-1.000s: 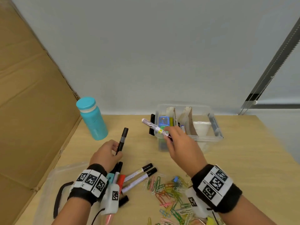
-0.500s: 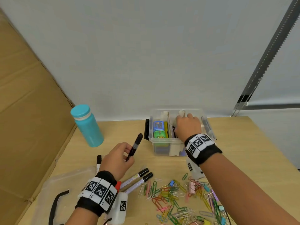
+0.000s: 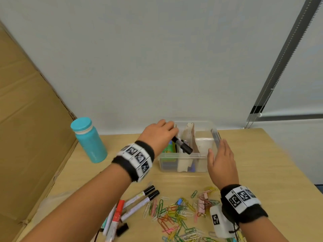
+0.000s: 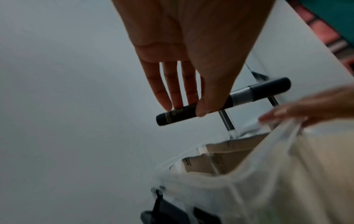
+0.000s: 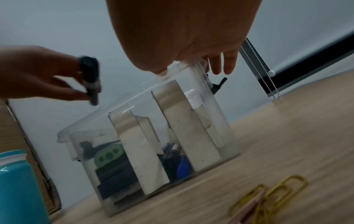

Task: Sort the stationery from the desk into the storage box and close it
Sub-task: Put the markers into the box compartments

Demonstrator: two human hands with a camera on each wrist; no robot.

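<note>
Likely to snag: black round-barrelled marker (image 3: 181,145), pinched between thumb and fingertips of the left hand (image 3: 160,135), held slantwise over the clear rigid plastic storage box (image 3: 174,165) at twelve o'clock on the pale wood-grain desk (image 3: 262,163). Could catch on the upright stiff card dividers (image 3: 189,137) and miss its compartment, or skid off the smooth rim. Right hand (image 3: 221,165), fingers straight and holding nothing, thumb at the box's near right corner and fingers beside its right wall; cannot tell how firmly pressed, so the light box could shift. Still on the desk at six o'clock: slim white markers with black caps (image 3: 139,200) and a tangle of thin coloured wire paperclips (image 3: 174,215), fiddly to gather. Teal matte cylindrical bottle (image 3: 89,140) upright at ten o'clock, well apart.
</note>
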